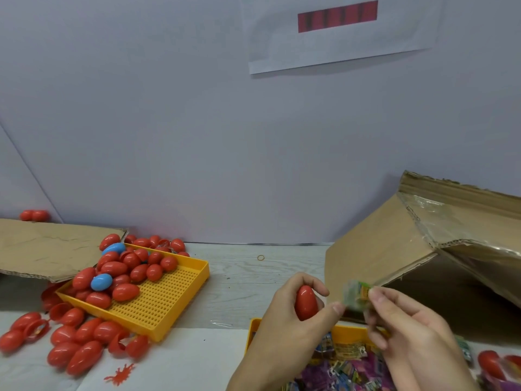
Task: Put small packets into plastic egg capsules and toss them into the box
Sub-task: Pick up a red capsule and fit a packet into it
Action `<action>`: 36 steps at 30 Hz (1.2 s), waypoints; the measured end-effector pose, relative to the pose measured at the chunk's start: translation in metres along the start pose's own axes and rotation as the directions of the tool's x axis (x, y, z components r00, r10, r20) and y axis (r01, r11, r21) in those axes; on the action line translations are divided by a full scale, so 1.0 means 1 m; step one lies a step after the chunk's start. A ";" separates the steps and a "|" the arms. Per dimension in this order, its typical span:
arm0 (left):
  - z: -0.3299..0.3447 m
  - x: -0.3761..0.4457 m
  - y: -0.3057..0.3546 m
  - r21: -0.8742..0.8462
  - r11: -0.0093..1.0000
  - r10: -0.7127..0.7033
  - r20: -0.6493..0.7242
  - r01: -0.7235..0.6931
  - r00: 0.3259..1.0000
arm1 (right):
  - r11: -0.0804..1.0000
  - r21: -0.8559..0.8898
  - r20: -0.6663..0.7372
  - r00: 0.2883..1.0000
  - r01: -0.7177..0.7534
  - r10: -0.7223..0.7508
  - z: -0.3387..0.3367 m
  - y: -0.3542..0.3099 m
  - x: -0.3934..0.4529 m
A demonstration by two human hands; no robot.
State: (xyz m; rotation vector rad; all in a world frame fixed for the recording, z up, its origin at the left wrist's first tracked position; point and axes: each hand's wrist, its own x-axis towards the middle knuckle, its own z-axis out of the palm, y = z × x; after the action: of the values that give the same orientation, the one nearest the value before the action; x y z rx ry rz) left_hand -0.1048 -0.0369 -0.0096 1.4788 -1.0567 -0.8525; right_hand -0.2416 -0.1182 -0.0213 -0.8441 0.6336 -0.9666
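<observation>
Left hand (284, 309) wraps the red egg capsule (306, 302), probably light, slick, best held round its middle; right hand (406, 323) pinches a flimsy-looking, blurred green packet (355, 295) by its edge.

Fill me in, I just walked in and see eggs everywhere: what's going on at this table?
A person is filling toy eggs. The left hand grips a closed red plastic egg capsule; the right hand pinches a small green packet beside it, not yet inside. More packets fill the near yellow plastic tray. Spare red and blue eggs heap the perforated yellow tray at left, and the open brown cardboard box waits at right.
</observation>
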 end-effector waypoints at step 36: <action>0.003 0.003 0.000 -0.033 0.999 0.015 -0.049 -0.016 0.999 | 0.811 -0.528 0.041 0.961 0.252 -0.272 0.005 -0.001 -0.009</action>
State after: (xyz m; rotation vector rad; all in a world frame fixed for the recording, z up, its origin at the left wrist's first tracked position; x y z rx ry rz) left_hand -0.1062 -0.0403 -0.0097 1.4549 -1.0121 -0.8157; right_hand -0.2427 -0.1088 -0.0167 -1.4404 0.8508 -1.0740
